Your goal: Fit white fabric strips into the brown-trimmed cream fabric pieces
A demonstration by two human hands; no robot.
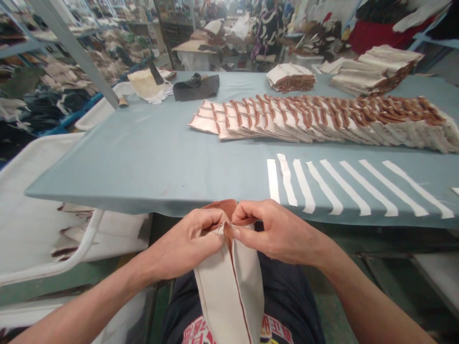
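A folded cream piece with a brown edge [229, 282] hangs over my lap, just in front of the table's near edge. My left hand [190, 243] pinches its top from the left. My right hand [276, 231] pinches the same top from the right, thumbs almost touching at the brown seam. Several white strips [337, 186] lie side by side on the blue table [143, 157], right of my hands. Behind them runs a long overlapping row of cream and brown pieces [322, 119].
More stacks of the same pieces [373, 69] sit at the far right. A dark cloth [196, 87] and a pale cloth [147, 85] lie at the far edge. A white-framed cart [53, 229] stands at my left. Cluttered shelves fill the background.
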